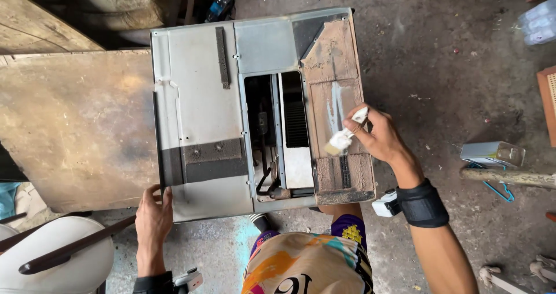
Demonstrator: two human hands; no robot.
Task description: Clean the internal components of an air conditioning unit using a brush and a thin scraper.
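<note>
Your patterned shorts (307,265) sat nearest, the metal appliance casing (255,108) propped just beyond. Looked stiff, bulky, sharp-edged; best held by the rim. Your left hand (153,218) clamped its near-left edge. Your right hand (376,134) pinched a small paintbrush (346,137), bristles touching the dusty right panel (339,108).

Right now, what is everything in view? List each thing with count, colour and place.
metal casing: one, grey with a dusty brown right part, centre
brush: one, white handle, pale bristles, on the casing's dusty part
wooden board: one, brown, left of the casing
tin can: one, silver, floor at right
stick: one, brown, floor at right
chair: one, white, bottom left
left hand: on the casing's lower left edge
right hand: grip on the brush
</note>
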